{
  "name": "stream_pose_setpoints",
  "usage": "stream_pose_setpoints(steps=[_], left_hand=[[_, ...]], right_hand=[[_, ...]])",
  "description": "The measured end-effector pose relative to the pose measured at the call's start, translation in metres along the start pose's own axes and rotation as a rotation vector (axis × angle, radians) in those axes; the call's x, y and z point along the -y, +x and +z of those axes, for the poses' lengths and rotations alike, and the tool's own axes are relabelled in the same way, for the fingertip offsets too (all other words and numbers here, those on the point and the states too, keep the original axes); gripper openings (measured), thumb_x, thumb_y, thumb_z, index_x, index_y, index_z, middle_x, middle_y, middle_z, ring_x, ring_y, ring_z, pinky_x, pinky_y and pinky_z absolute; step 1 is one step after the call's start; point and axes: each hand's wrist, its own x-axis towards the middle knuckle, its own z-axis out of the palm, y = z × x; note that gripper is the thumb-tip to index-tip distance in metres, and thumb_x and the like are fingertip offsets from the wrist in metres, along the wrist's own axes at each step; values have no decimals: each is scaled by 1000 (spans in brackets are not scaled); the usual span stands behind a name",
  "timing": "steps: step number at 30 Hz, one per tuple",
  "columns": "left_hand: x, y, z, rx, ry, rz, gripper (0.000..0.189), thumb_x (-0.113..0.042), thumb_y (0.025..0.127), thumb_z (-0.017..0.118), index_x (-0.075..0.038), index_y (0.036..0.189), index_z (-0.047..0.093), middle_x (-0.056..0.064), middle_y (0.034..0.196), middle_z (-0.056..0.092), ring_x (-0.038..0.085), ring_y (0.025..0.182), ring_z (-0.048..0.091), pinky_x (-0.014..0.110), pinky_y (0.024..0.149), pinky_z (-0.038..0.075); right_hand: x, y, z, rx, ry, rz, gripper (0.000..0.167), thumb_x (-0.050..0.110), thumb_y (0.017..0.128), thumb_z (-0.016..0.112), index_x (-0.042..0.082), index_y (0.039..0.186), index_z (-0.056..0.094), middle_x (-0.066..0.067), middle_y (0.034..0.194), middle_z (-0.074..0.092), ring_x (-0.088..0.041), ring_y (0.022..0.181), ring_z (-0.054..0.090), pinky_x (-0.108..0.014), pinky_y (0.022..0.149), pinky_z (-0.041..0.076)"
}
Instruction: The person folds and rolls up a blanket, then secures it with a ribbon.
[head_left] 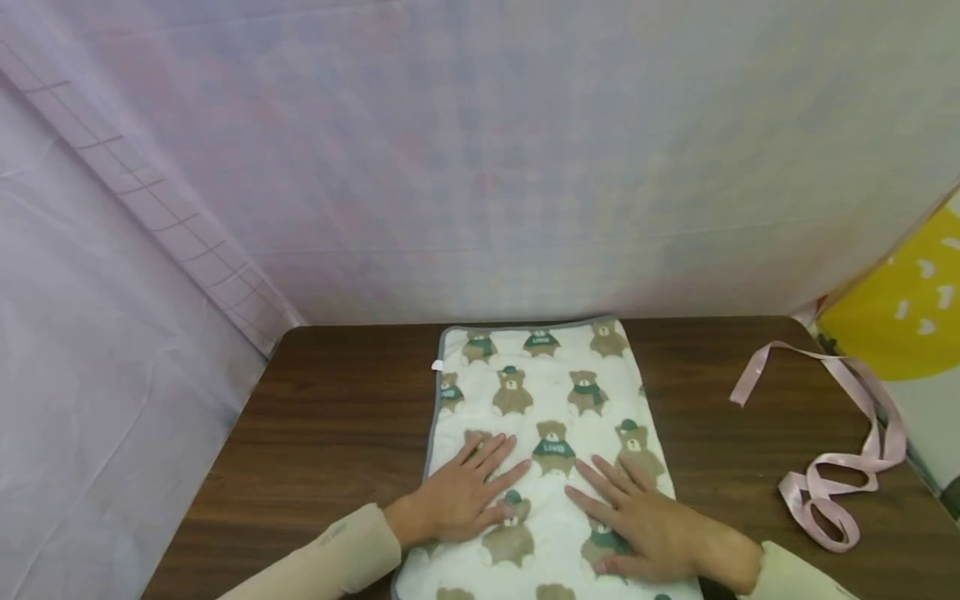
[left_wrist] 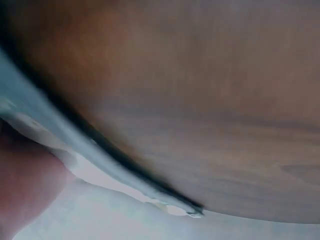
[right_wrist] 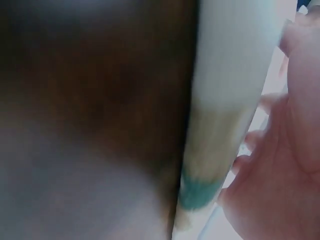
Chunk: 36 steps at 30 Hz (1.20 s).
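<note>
A white cloth (head_left: 540,392) printed with brown bears in green scarves and hats lies flat on the table, longer than wide, with grey edging at its left and far sides. On its left half rests my left hand (head_left: 461,496), palm down with the fingers spread. My right hand (head_left: 645,525) lies likewise on the right half, fingers pointing inward and away. In the left wrist view the grey edge (left_wrist: 110,155) of the cloth runs beside the hand. The right wrist view shows the cloth's rounded side (right_wrist: 215,135) along my palm (right_wrist: 280,175).
A loosely curled pink satin ribbon (head_left: 832,458) lies at the table's right side, partly past its edge. The dark wood table (head_left: 337,417) meets a pale curtain (head_left: 480,167) at the back. A yellow patterned shape (head_left: 892,308) shows at the right.
</note>
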Motion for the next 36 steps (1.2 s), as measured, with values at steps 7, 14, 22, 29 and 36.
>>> stream_pose_setpoints(steps=[7,14,22,29,36], left_hand=[[-19,-30,8,-27,62,134,66,-51,106,17,-12,160,16,11,166,13,23,152,13,44,121,20],[-34,-55,9,-126,189,326,88,-63,95,47,-7,158,22,15,162,24,27,149,25,41,116,29],[-45,-62,3,-82,324,361,87,-70,96,33,-14,160,13,9,165,19,22,151,19,42,118,23],[-62,-57,-1,-97,326,444,89,-64,100,33,-3,159,8,13,164,19,23,151,18,39,119,22],[-81,-49,-7,-105,342,403,82,-61,102,31,-3,158,14,10,163,24,21,150,23,39,116,28]], right_hand=[[20,-16,1,16,-21,-91,86,66,91,53,10,154,35,-24,154,36,-26,153,-2,-33,117,-21],[33,-24,15,-49,-106,-177,82,68,93,46,10,152,39,-21,156,34,-28,153,-3,-39,119,-17],[35,-24,22,-125,-144,-257,77,66,97,38,11,152,40,-18,162,23,-32,153,0,-45,120,-13],[41,-17,18,-178,-193,-388,77,61,101,35,10,157,24,-13,165,6,-28,153,-1,-44,121,-10],[47,-13,12,-206,-231,-406,80,56,103,33,1,156,11,-14,163,-6,-26,152,-7,-38,122,-8]])
